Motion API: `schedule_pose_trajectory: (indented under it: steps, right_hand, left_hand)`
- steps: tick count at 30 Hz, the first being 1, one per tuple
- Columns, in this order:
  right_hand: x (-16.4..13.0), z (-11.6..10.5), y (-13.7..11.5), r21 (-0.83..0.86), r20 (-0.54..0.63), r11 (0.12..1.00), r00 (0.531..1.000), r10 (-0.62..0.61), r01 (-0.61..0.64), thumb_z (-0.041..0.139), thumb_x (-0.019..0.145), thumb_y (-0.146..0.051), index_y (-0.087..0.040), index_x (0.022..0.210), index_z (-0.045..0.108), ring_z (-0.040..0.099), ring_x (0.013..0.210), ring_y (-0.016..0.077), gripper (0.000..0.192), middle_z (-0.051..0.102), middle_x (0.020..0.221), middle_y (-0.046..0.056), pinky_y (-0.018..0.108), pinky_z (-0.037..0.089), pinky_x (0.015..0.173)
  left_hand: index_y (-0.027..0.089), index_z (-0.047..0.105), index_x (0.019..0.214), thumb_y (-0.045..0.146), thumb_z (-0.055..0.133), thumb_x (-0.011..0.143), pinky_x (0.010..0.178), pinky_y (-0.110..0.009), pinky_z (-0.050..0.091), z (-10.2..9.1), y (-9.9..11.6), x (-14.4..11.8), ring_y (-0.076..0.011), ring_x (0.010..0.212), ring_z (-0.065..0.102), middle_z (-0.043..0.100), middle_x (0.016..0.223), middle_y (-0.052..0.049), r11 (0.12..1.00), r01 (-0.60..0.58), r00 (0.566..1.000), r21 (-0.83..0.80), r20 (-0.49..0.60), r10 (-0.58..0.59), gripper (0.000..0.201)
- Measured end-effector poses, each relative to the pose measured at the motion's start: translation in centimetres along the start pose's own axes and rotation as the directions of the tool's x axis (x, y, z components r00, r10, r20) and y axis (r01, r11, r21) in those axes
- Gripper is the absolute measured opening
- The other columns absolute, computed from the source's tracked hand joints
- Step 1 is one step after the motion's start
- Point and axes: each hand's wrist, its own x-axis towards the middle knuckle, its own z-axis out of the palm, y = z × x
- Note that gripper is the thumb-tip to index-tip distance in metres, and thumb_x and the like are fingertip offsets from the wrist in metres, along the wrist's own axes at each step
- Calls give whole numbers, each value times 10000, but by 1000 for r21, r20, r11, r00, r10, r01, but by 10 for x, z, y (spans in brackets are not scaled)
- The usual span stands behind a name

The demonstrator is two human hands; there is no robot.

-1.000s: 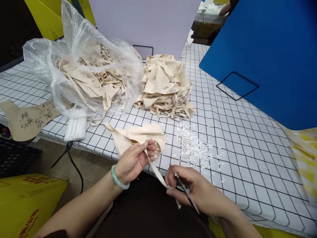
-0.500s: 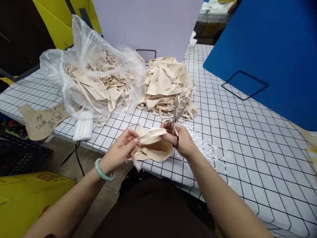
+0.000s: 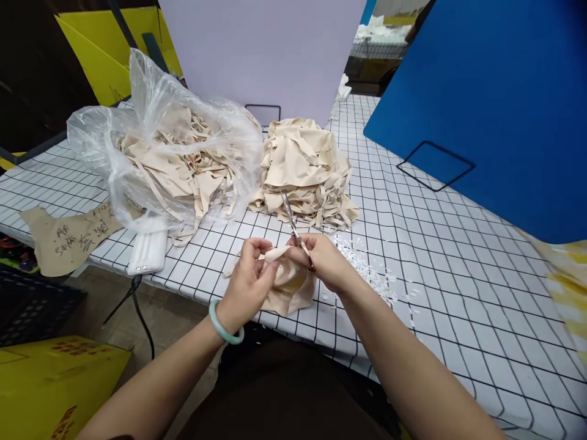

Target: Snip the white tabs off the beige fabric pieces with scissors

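My left hand (image 3: 249,280), with a green bangle at the wrist, pinches a beige fabric piece (image 3: 288,286) at the near table edge. My right hand (image 3: 324,260) grips the same piece from the right and also holds small scissors (image 3: 291,221), whose blades point up and away. Both hands meet over the fabric, which hangs slightly past the edge.
A checked table (image 3: 435,256) carries a clear plastic bag (image 3: 156,153) of beige strips, a loose beige fabric pile (image 3: 305,168), white clippings (image 3: 367,269), a brown handwritten paper (image 3: 68,235) and a white power strip (image 3: 147,252). A blue board (image 3: 495,104) stands right, a white panel behind.
Both hands rose from below the table edge onto the fabric piece and came together. The scissors swung from pointing down to pointing up.
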Motion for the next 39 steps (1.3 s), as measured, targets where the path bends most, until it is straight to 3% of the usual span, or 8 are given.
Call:
schedule_pose_trajectory:
  steps: [4, 7, 12, 17, 20, 25, 29, 39]
  right_hand:
    - [0, -13, -1, -13, -21, 1000, 1000, -5, 5, 770, 572, -304, -168, 686, 598, 433, 522, 80, 246, 544, 574, -56, 217, 288, 499]
    - [3, -22, -4, -38, 25, 999, 1000, -6, 7, 786, 602, -318, -164, 660, 600, 442, 510, 81, 248, 542, 555, -51, 223, 311, 502]
    - [12, -25, -3, 34, 108, 999, 994, -17, 13, 853, 596, -364, -163, 674, 613, 466, 516, 89, 323, 551, 557, -50, 234, 351, 525]
    - [12, 17, 22, 381, 88, 925, 996, -31, -4, 868, 626, -432, -190, 782, 597, 539, 590, 123, 396, 611, 677, -29, 263, 433, 591]
    - [18, 48, 36, 459, 91, 888, 992, -87, 36, 842, 649, -511, -192, 781, 593, 508, 597, 122, 426, 582, 677, -30, 262, 424, 591]
    - [13, 34, 36, -40, -42, 979, 978, -203, 202, 786, 692, -584, -197, 837, 604, 544, 738, 167, 451, 602, 780, -3, 297, 441, 693]
    - [-21, -5, 34, -521, -69, 819, 944, -322, 241, 679, 807, -601, -208, 787, 636, 564, 832, 223, 395, 632, 819, 37, 360, 434, 770]
    - [-68, -28, 46, -699, -35, 673, 929, -368, 240, 714, 772, -600, -215, 575, 481, 505, 596, 165, 492, 567, 567, -3, 345, 407, 707]
  left_hand:
    - [197, 557, 913, 323, 574, 951, 581, -219, 387, -19, 6, 8, -121, 655, 519, 578, 837, -10, 977, -78, 997, 198, -13, 82, 132]
    - [182, 610, 778, 321, 549, 966, 607, -237, 355, -33, 15, 9, -139, 655, 478, 539, 700, -3, 917, -174, 980, 358, 153, 126, 241]
    - [180, 684, 838, 379, 485, 997, 676, -267, 428, -33, 32, 6, -167, 727, 527, 559, 772, -37, 969, -113, 912, 219, 411, 14, 323]
    - [184, 711, 826, 341, 503, 998, 1052, -356, 408, -20, 36, 11, -252, 1198, 491, 552, 1131, -105, 960, -277, 941, 29, 209, 265, 312]
    - [172, 680, 790, 344, 540, 984, 838, -268, 503, -17, 30, 20, -151, 895, 562, 532, 1095, -65, 957, -155, 986, -245, 27, 167, 295]
    - [162, 671, 824, 373, 597, 953, 596, -197, 428, -15, 19, 27, -60, 634, 422, 501, 1035, -27, 943, -131, 986, -306, -136, 93, 258]
    - [158, 655, 834, 375, 495, 1002, 572, -226, 424, -1, 11, 18, -72, 634, 430, 480, 1085, -54, 985, -112, 994, -129, -13, 111, 318]
    - [183, 580, 782, 315, 377, 1036, 780, -298, 460, 28, 7, 11, -238, 1089, 477, 497, 1022, -98, 964, -261, 947, 53, 210, 245, 351]
